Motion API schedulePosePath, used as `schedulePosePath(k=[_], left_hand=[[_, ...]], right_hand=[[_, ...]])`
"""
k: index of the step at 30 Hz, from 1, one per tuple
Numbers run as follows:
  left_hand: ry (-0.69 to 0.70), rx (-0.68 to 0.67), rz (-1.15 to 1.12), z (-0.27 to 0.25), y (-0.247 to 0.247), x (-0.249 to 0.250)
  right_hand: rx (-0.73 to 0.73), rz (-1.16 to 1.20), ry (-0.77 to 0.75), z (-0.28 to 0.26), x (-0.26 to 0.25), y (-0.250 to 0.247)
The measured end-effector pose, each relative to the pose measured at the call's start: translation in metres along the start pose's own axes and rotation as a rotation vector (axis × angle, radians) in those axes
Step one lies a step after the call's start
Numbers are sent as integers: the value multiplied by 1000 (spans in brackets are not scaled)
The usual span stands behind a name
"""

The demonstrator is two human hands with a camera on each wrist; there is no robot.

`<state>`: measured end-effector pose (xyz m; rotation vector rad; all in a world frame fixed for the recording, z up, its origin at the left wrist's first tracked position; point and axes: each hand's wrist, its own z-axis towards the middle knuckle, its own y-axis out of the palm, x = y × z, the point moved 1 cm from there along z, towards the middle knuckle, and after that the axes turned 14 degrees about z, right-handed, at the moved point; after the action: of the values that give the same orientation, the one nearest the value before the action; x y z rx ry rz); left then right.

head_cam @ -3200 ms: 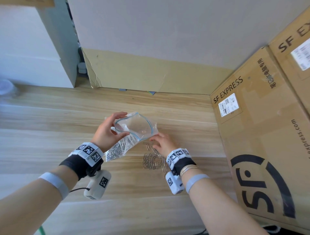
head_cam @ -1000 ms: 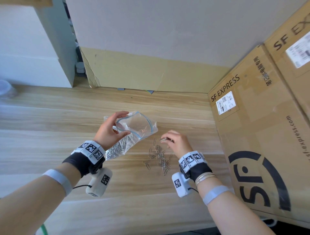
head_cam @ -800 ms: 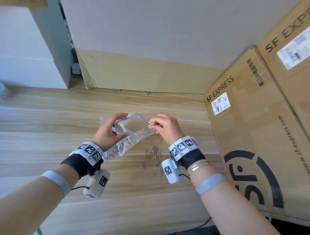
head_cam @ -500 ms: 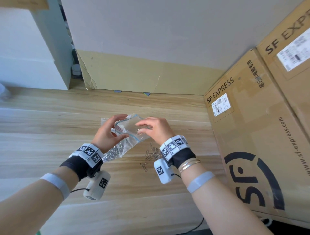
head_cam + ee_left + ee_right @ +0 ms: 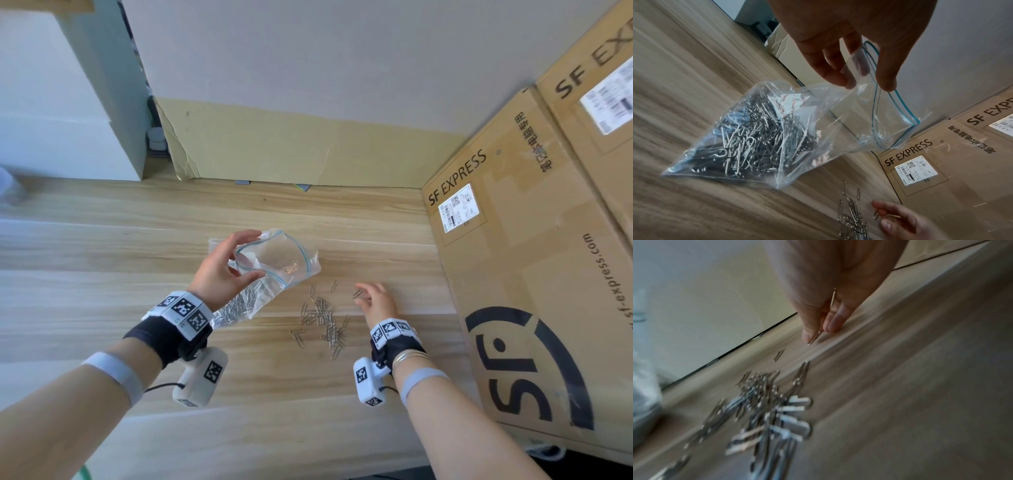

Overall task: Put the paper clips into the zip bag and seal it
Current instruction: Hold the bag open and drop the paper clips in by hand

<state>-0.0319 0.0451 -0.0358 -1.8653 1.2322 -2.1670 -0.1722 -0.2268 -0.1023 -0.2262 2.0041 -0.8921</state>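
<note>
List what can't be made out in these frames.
- Loose paper clips: right wrist view, motion blur; count unreadable.
- Clips inside the zip bag: left wrist view, tangled, overlapping; no count.
- Shipping label on the cardboard box: head view, print too small.
- Right hand: head view, its grip on one clip is turned away.

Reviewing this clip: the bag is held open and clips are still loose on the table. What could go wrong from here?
The left hand holds the zip bag only by one side of its open mouth; the heavy clip load could tip it and spill.

The right hand pinches just one paper clip; the thin wire might slip before it reaches the bag.

Loose paper clips lie scattered on the table; strays could be missed before sealing.
</note>
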Motion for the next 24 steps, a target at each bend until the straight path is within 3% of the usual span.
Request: schedulePosePath(k=[7,10,12,14,16,20,24], left_hand=[[-2,3,-9,2,4,0],[-4,16,-9,2,4,-2],[-2,23,-10,1,3,-4],[-1,25,-11,0,2,-4],[3,29,-9,0,3,-5],[8,29,-14,-1,4,-6],[5,25,-19,-2,4,-5]], right_hand=[[-190,-36,-87,-23,-13,20],[-198,49,-55,-29,-14,8],[-359,158,52,-35,-13,4],[-598,146,136,-43,-12,10],[-728,132,173,-49,-11,19],[-667,196,174,-48,-17,29],[-476,60,-3,-36,-31,23]])
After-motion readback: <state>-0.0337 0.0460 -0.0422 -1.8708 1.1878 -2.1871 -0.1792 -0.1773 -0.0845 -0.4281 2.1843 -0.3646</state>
